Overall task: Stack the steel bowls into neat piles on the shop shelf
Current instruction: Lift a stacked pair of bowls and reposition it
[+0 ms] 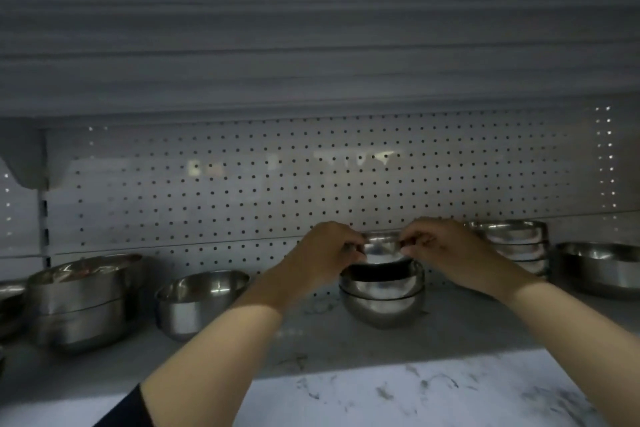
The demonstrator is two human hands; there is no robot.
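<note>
Hands, left hand (325, 250) and right hand (440, 250), hold small bowl (382, 248) over pile (381, 298).

I hold a small steel bowl (382, 246) upright by its rim, just right of the frame's centre, directly above a pile of 2 nested bowls (382, 298) on the marble-patterned shelf (433, 388). At lower left sit a large stack (81, 302) and a single bowl (199, 302). At right stand a taller pile (519, 246) and a wide bowl (597, 269).
</note>
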